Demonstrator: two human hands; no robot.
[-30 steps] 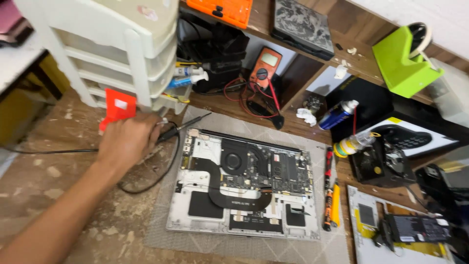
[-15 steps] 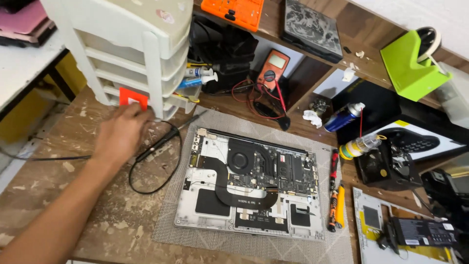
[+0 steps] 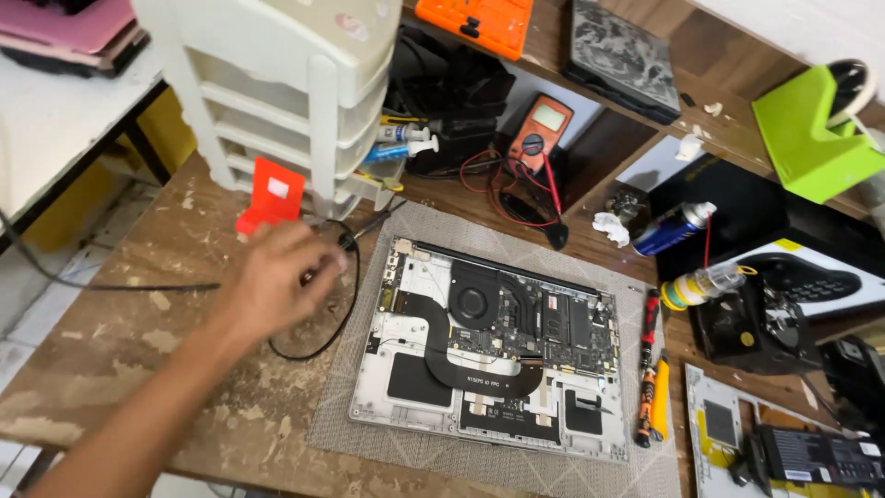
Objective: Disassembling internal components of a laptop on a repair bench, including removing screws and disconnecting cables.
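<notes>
My left hand (image 3: 281,277) reaches in from the lower left over the worn wooden bench (image 3: 138,341). It is blurred, with its fingers loosely curled just over the black cable loop (image 3: 323,341) and the handle end of a thin black probe-like tool (image 3: 373,223). Whether the fingers grip the tool or the cable I cannot tell. A small red stand (image 3: 267,194) sits just beyond the hand. An opened laptop (image 3: 493,346), its boards and fan exposed, lies on a grey mat (image 3: 341,406) right of the hand. My right hand is out of view.
A white drawer unit (image 3: 277,92) stands at the back left. An orange multimeter (image 3: 539,134) with red and black leads, a blue spray can (image 3: 668,231), a green tape dispenser (image 3: 811,138), screwdrivers (image 3: 650,369) and a loose battery (image 3: 820,456) crowd the back and right.
My left hand has pulled back from the red stand toward the laptop's left edge. The view has shifted, so the bench now sits lower and further right.
</notes>
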